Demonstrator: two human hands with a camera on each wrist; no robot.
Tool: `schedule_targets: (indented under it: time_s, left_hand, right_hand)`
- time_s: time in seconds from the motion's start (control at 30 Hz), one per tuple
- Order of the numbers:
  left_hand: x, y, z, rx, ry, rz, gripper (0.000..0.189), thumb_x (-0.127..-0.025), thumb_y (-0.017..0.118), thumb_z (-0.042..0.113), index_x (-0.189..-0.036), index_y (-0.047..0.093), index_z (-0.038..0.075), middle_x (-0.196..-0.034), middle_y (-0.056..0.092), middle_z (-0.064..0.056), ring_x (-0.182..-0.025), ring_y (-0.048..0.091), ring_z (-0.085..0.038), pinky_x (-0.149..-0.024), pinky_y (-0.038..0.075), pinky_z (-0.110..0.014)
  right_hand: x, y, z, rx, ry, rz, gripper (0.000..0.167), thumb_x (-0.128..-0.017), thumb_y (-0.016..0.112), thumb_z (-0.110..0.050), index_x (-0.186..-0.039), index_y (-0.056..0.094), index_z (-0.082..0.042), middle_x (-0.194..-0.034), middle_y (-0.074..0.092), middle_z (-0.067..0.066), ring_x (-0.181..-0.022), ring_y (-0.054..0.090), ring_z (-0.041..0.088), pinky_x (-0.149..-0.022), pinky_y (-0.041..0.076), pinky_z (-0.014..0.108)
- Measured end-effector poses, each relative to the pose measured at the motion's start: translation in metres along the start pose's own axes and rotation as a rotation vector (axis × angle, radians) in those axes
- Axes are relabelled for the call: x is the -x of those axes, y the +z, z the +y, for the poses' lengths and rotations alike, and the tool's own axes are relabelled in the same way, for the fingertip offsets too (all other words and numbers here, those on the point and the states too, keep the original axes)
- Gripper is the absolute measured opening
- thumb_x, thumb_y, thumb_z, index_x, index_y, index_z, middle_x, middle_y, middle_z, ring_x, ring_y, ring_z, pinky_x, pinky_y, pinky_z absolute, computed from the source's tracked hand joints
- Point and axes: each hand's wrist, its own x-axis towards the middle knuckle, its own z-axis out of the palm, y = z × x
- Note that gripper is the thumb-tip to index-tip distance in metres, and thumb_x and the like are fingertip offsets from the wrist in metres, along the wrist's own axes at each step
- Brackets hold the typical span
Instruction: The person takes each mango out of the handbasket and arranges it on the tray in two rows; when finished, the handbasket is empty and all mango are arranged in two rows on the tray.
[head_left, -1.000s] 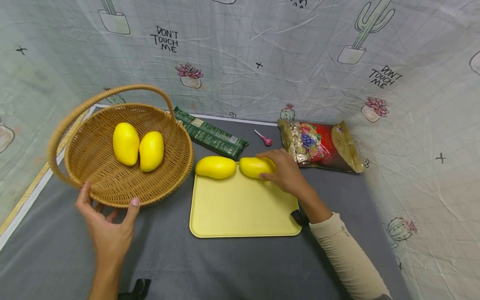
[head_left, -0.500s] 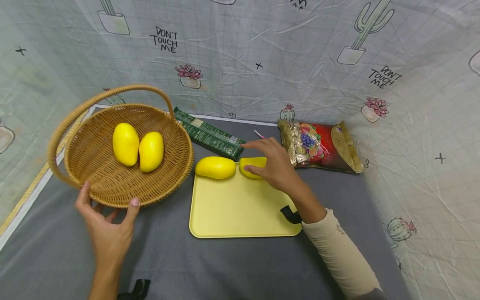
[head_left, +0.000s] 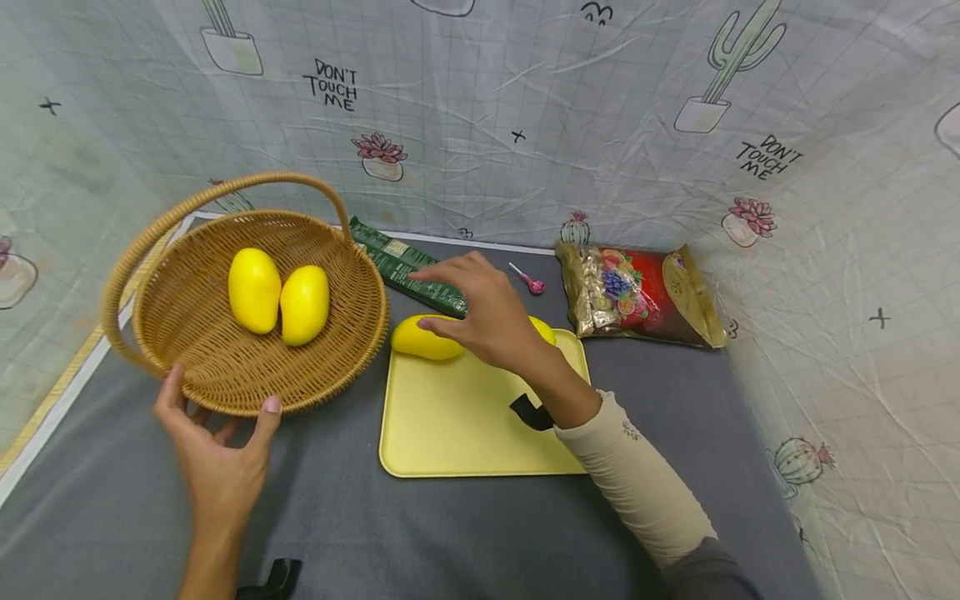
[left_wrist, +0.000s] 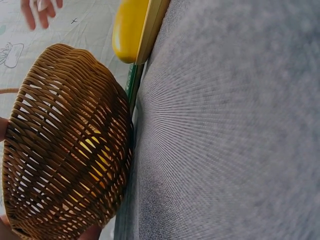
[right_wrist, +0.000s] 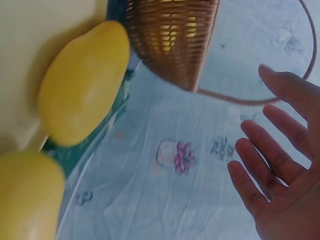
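Observation:
My left hand (head_left: pixel 217 467) grips the near rim of a wicker basket (head_left: pixel 315 375), thumb and fingertips at its edge. Two yellow mangoes (head_left: pixel 253 290) lie inside; yellow shows through the weave in the left wrist view. My right hand (head_left: pixel 487 317) hovers over the back of a yellow tray (head_left: pixel 450 433) with thumb and fingers spread, holding nothing. On the tray's far edge lies a third mango (head_left: pixel 420 337), partly behind the thumb. Another mango (head_left: pixel 543 330) shows only its right end past the hand; in the right wrist view both tray mangoes (right_wrist: pixel 85 85) sit below the open palm.
A green packet (head_left: pixel 397 262) lies behind the tray, partly covered by my right hand. A pink lollipop (head_left: pixel 535 285) and a red and gold candy bag (head_left: pixel 645 292) lie to the right. A printed cloth (head_left: pixel 465 150) hangs behind the grey table.
My right hand has let go of the right-hand tray mango, lifted off, and moved left over the other tray mango. The left hand and basket stay in place.

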Motion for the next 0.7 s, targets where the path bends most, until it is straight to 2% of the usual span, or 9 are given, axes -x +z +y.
schedule_targets:
  time_s: [0.27,0.57,0.7]
  left_hand:
    - [0.001,0.0,0.0,-0.011,-0.006,0.0,0.103,-0.09,0.084,0.013,-0.167,0.018,0.035,-0.169,0.027,0.0,-0.143,0.043,-0.031,-0.105,0.045,-0.044]
    - [0.0,0.0,0.001,-0.006,-0.007,0.0,0.104,-0.09,0.083,0.012,-0.167,0.018,0.034,-0.17,0.026,0.0,-0.144,0.043,-0.032,-0.106,0.045,-0.046]
    - [0.0,-0.001,0.001,-0.009,-0.011,0.001,0.104,-0.09,0.083,0.013,-0.167,0.018,0.035,-0.171,0.025,0.002,-0.144,0.042,-0.032,-0.107,0.045,-0.049]
  right_hand:
    - [-0.026,0.019,-0.019,-0.016,-0.034,-0.032,0.053,-0.088,0.09,-0.028,-0.137,0.072,-0.021,-0.135,0.073,-0.002,-0.125,0.056,0.018,-0.103,0.051,0.037]
    - [-0.053,0.042,-0.035,0.015,-0.049,-0.125,0.056,-0.09,0.087,-0.035,-0.142,0.069,-0.023,-0.142,0.069,-0.005,-0.126,0.056,0.015,-0.107,0.047,0.032]
    - [-0.066,0.054,-0.04,0.032,-0.04,-0.183,0.058,-0.091,0.087,-0.036,-0.144,0.067,-0.024,-0.147,0.066,-0.004,-0.132,0.054,0.016,-0.114,0.043,0.031]
